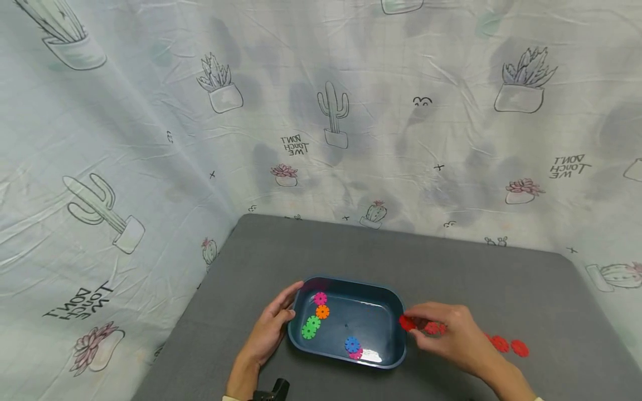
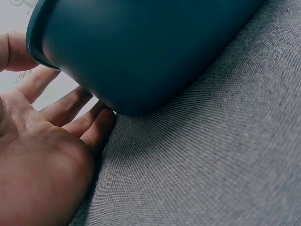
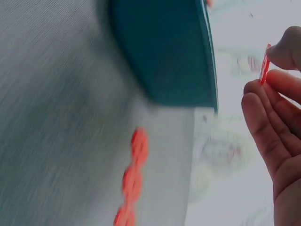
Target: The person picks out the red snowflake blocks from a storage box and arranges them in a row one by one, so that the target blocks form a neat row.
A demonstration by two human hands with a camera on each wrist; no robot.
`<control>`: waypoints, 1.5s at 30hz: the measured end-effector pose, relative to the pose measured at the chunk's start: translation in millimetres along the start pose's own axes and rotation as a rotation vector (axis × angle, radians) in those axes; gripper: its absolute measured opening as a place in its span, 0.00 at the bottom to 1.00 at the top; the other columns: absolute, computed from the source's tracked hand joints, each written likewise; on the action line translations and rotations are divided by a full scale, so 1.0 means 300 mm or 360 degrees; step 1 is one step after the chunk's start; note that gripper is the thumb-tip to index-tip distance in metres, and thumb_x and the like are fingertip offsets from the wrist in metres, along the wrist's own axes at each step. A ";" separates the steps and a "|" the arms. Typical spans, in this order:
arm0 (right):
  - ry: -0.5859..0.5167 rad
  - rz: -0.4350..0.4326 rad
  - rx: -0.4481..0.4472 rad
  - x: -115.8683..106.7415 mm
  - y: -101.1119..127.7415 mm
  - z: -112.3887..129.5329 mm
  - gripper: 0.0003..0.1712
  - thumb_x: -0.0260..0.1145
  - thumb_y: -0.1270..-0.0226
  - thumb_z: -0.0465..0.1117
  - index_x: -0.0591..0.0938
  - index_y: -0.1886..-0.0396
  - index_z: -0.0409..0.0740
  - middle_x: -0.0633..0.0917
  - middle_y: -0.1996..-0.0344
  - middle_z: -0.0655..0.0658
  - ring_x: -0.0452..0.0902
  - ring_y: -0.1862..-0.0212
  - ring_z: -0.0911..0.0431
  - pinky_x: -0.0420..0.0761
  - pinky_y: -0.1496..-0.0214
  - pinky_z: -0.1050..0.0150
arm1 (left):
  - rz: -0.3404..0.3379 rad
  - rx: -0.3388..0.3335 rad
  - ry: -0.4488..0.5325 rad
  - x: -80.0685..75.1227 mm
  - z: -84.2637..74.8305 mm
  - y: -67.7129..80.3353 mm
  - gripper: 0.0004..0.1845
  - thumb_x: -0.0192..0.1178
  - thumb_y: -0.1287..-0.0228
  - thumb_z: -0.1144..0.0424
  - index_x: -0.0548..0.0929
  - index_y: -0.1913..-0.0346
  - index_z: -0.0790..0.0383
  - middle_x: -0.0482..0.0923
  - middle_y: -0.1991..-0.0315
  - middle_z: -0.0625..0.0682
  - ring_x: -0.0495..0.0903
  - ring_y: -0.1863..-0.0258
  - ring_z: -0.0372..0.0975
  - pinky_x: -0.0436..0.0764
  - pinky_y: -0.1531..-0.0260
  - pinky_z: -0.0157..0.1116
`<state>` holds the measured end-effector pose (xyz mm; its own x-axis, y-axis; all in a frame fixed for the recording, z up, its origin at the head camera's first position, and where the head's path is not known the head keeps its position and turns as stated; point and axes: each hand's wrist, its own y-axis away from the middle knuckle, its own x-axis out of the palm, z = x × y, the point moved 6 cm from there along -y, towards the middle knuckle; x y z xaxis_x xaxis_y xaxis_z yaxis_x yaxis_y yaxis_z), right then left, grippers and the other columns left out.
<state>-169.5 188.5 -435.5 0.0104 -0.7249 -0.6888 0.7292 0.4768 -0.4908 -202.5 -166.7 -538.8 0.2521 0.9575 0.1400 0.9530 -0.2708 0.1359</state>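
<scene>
A dark blue plastic tray [image 1: 351, 284] with rounded corners stands on the grey table. My left hand [image 1: 269, 334] holds its left end, thumb at the rim [image 2: 35, 42] and fingers along the outer wall. Over the tray's right rim, my right hand [image 1: 451, 334] pinches a red notched plastic disc [image 3: 265, 63] between thumb and fingers, edge on in the right wrist view. Inside the tray lie notched discs: pink [image 1: 320, 299], orange [image 1: 322, 312] and two green [image 1: 309, 331] at the left, and a blue one [image 1: 352, 344] overlapping another pink one [image 1: 356, 354] near the front.
More red discs [image 1: 520, 348] lie in a row on the table [image 1: 426, 262] right of the tray, partly hidden by my right hand. A pale cloth [image 1: 376, 178] printed with cacti hangs behind and beside the table.
</scene>
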 end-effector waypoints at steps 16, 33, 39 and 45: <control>0.0509 -0.0194 0.0222 -0.284 0.331 -0.150 0.32 0.82 0.70 0.29 0.89 0.59 0.57 0.88 0.65 0.62 0.76 0.68 0.80 0.75 0.66 0.82 | 0.0021 -0.0011 -0.0004 -0.007 0.016 0.006 0.32 0.45 0.28 0.71 0.66 0.25 0.42 0.57 0.22 0.42 0.53 0.22 0.44 0.67 0.34 0.32; 0.0939 -0.0251 0.0576 -0.440 0.545 -0.338 0.23 0.84 0.76 0.36 0.89 0.71 0.44 0.87 0.78 0.49 0.71 0.78 0.78 0.68 0.77 0.80 | 0.0052 0.0007 0.0032 0.002 0.008 0.004 0.32 0.44 0.28 0.71 0.66 0.25 0.43 0.56 0.22 0.43 0.54 0.22 0.43 0.69 0.37 0.28; 0.0996 -0.0138 0.0741 -0.439 0.587 -0.397 0.21 0.85 0.72 0.40 0.89 0.71 0.43 0.87 0.77 0.46 0.73 0.80 0.72 0.69 0.78 0.74 | 0.0055 -0.0013 0.0033 0.004 0.007 0.005 0.32 0.44 0.28 0.72 0.66 0.25 0.43 0.57 0.22 0.43 0.54 0.22 0.44 0.69 0.37 0.30; 0.1040 0.0130 0.0872 -0.412 0.599 -0.452 0.20 0.85 0.65 0.43 0.89 0.69 0.41 0.87 0.74 0.45 0.78 0.78 0.61 0.78 0.75 0.59 | 0.0045 -0.0014 0.0017 0.002 0.009 0.005 0.32 0.44 0.28 0.72 0.66 0.25 0.43 0.57 0.22 0.43 0.53 0.22 0.43 0.67 0.36 0.30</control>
<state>-132.7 431.2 -510.9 -0.1965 -0.1861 -0.9627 0.9728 0.0855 -0.2151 -200.4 -166.5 -541.1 0.2767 0.9484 0.1545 0.9441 -0.2983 0.1405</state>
